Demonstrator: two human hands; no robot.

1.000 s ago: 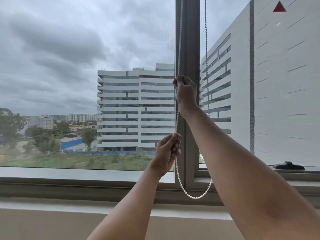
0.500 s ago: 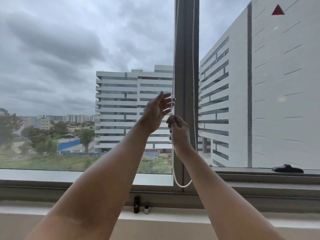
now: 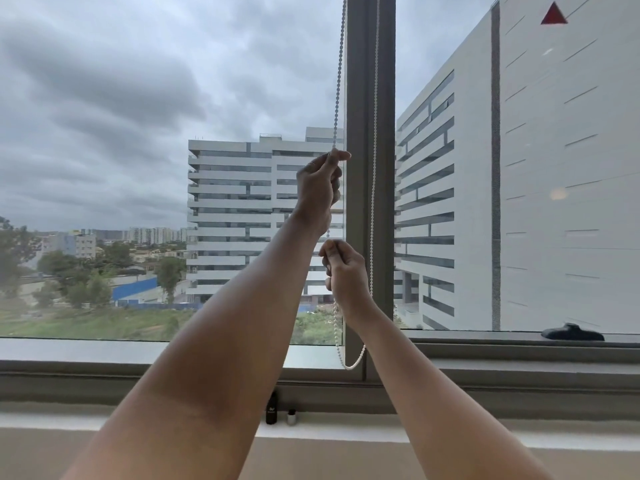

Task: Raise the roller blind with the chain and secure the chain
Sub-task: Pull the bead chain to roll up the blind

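A white beaded chain (image 3: 338,81) hangs in a loop beside the grey window post (image 3: 369,98). My left hand (image 3: 320,190) is raised and pinches the chain's left strand between thumb and fingers. Just below it my right hand (image 3: 344,271) is closed around the same strand. The right strand runs straight down along the post behind my right hand. The loop's bottom hangs free near the lower window frame. The roller blind itself is out of view above.
A black window handle (image 3: 573,332) lies on the right sill. Two small dark objects (image 3: 272,412) stand on the ledge under the post. The grey lower window frame (image 3: 138,372) runs across the view.
My right hand has come down with the chain from high to low. My left hand has risen above it, first open, and now closed on the strand.
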